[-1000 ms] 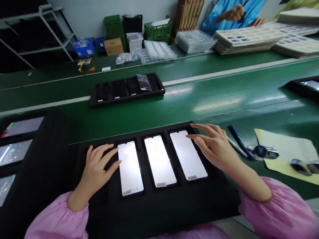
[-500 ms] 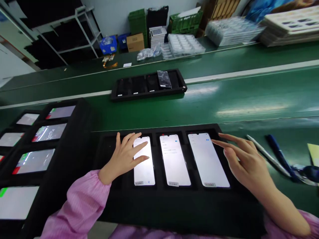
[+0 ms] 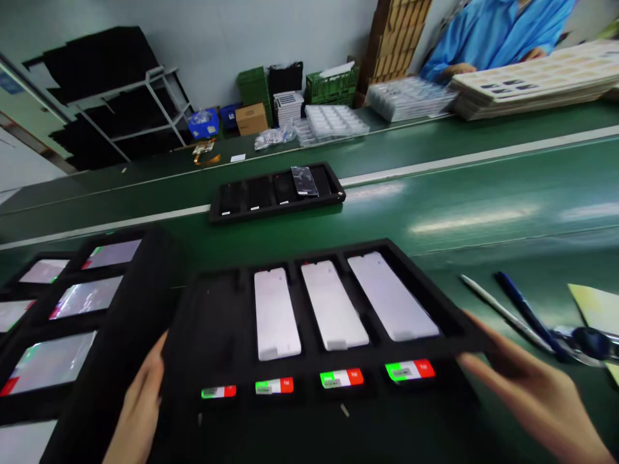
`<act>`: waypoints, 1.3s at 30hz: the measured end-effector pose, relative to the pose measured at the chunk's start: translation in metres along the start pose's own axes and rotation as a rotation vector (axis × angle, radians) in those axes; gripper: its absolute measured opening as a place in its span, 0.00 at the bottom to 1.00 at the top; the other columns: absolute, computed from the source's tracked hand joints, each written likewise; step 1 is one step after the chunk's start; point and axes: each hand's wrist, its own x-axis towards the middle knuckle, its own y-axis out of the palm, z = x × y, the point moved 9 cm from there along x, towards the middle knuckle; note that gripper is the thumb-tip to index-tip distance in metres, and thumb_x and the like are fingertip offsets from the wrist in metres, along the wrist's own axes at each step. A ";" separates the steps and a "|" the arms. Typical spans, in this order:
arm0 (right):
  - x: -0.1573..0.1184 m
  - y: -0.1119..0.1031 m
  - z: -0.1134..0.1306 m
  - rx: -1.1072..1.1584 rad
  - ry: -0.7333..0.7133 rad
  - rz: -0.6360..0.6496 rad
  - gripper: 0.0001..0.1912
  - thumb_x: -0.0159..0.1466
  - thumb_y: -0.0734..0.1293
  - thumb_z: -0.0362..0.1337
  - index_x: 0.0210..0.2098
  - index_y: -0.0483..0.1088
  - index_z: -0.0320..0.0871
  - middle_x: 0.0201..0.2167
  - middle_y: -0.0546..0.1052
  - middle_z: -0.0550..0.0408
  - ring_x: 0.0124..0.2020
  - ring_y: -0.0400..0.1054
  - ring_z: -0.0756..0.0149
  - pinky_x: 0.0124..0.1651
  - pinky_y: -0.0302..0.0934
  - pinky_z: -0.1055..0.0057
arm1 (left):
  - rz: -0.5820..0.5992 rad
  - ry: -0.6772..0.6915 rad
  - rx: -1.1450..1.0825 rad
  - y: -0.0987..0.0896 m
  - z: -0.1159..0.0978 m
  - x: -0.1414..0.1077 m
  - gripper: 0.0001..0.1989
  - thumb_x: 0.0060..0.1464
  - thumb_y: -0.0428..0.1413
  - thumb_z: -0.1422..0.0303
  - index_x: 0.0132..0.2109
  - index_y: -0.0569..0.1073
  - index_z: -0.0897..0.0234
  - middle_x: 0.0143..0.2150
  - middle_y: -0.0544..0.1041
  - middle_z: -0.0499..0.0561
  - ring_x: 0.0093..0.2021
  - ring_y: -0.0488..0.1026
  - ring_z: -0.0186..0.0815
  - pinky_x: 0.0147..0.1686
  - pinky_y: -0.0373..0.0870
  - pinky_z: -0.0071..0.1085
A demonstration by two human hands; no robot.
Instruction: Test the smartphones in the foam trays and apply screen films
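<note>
A black foam tray (image 3: pixel 207 322) is held raised and tilted between my two hands. Three lit smartphones (image 3: pixel 276 316) lie in its slots, and the leftmost slot holds none. My left hand (image 3: pixel 144 393) grips the tray's left side, its fingertips partly hidden behind the edge. At the right end my right hand (image 3: pixel 527 380) is clasped on the edge, thumb in front and some fingers out of sight beneath. Under the tray's near edge show several green, white and red screen strips (image 3: pixel 341 377), mostly covered by the tray.
Stacked black trays (image 3: pixel 140 309) with lit phones stand at left. Another black tray (image 3: pixel 275 216) with a loose phone sits across the green bench. Pens (image 3: pixel 525 309) and yellow paper (image 3: pixel 592 309) lie right. A co-worker in blue (image 3: pixel 493 38) is behind stacked pale trays (image 3: pixel 532 96).
My hands have left the phone screens and taken hold of the tray's two ends. The tray has been lifted and tilted, uncovering the coloured strips below. The view has shifted upward.
</note>
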 end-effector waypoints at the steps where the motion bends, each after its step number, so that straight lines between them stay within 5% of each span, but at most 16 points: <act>1: 0.026 0.009 0.009 0.014 0.035 0.025 0.36 0.55 0.76 0.62 0.62 0.76 0.66 0.52 0.83 0.61 0.56 0.76 0.32 0.61 0.73 0.35 | -0.006 -0.009 -0.053 0.008 -0.022 0.023 0.32 0.67 0.45 0.41 0.71 0.68 0.46 0.71 0.72 0.46 0.72 0.69 0.48 0.72 0.69 0.48; 5: 0.106 0.051 0.048 0.107 -0.022 0.075 0.43 0.54 0.76 0.64 0.63 0.76 0.49 0.50 0.84 0.51 0.53 0.79 0.40 0.61 0.74 0.43 | 0.056 0.089 -0.085 0.045 -0.091 0.120 0.30 0.68 0.50 0.46 0.68 0.72 0.56 0.73 0.70 0.55 0.75 0.64 0.46 0.76 0.58 0.45; 8: 0.112 0.060 0.059 0.129 -0.118 0.050 0.39 0.60 0.72 0.65 0.62 0.75 0.48 0.59 0.80 0.49 0.59 0.76 0.44 0.66 0.70 0.45 | 0.026 0.135 -0.093 0.050 -0.092 0.150 0.30 0.67 0.56 0.48 0.67 0.71 0.62 0.71 0.70 0.62 0.72 0.67 0.49 0.74 0.60 0.57; 12: 0.082 0.052 0.058 0.095 -0.190 0.065 0.30 0.64 0.70 0.62 0.57 0.78 0.51 0.60 0.79 0.48 0.60 0.76 0.46 0.64 0.72 0.46 | 0.020 0.159 -0.090 0.044 -0.057 0.134 0.34 0.63 0.55 0.40 0.63 0.73 0.60 0.67 0.75 0.62 0.67 0.72 0.50 0.70 0.66 0.52; 15: 0.079 0.057 0.060 0.064 -0.205 0.118 0.30 0.66 0.69 0.61 0.60 0.77 0.51 0.63 0.76 0.47 0.63 0.73 0.46 0.65 0.71 0.49 | 0.088 0.160 -0.078 0.058 -0.041 0.126 0.38 0.62 0.51 0.37 0.65 0.71 0.61 0.61 0.79 0.63 0.64 0.76 0.48 0.66 0.71 0.48; 20: 0.095 0.088 0.063 0.052 -0.214 0.186 0.33 0.71 0.63 0.60 0.68 0.70 0.49 0.63 0.77 0.47 0.61 0.74 0.48 0.66 0.69 0.46 | 0.138 0.210 -0.031 0.082 -0.049 0.135 0.38 0.64 0.52 0.39 0.66 0.71 0.65 0.59 0.80 0.62 0.59 0.78 0.47 0.65 0.70 0.55; 24: 0.069 0.082 0.063 0.025 -0.237 0.143 0.31 0.74 0.59 0.58 0.68 0.69 0.48 0.62 0.78 0.46 0.62 0.74 0.52 0.64 0.70 0.51 | 0.104 0.275 0.011 0.075 -0.054 0.115 0.41 0.63 0.46 0.36 0.66 0.71 0.64 0.58 0.80 0.62 0.57 0.78 0.46 0.61 0.74 0.47; 30: 0.027 0.064 0.079 -0.148 -0.336 0.153 0.18 0.69 0.67 0.56 0.44 0.80 0.50 0.66 0.73 0.46 0.65 0.69 0.46 0.67 0.65 0.43 | 0.078 0.408 0.176 0.065 -0.077 0.074 0.31 0.60 0.51 0.39 0.49 0.80 0.59 0.58 0.79 0.59 0.62 0.73 0.52 0.69 0.65 0.52; 34: 0.043 0.069 0.092 -0.231 -0.376 0.166 0.18 0.71 0.66 0.55 0.43 0.81 0.50 0.61 0.76 0.45 0.63 0.69 0.44 0.65 0.64 0.40 | 0.116 0.455 0.300 0.077 -0.100 0.074 0.21 0.54 0.60 0.44 0.43 0.81 0.54 0.54 0.79 0.55 0.62 0.71 0.55 0.73 0.55 0.56; 39: 0.107 0.074 0.082 -0.274 -0.330 0.100 0.18 0.73 0.67 0.51 0.52 0.76 0.45 0.53 0.78 0.45 0.55 0.73 0.53 0.62 0.68 0.46 | 0.036 0.282 0.296 0.086 -0.098 0.136 0.29 0.44 0.64 0.46 0.46 0.74 0.61 0.48 0.78 0.62 0.51 0.77 0.60 0.59 0.70 0.65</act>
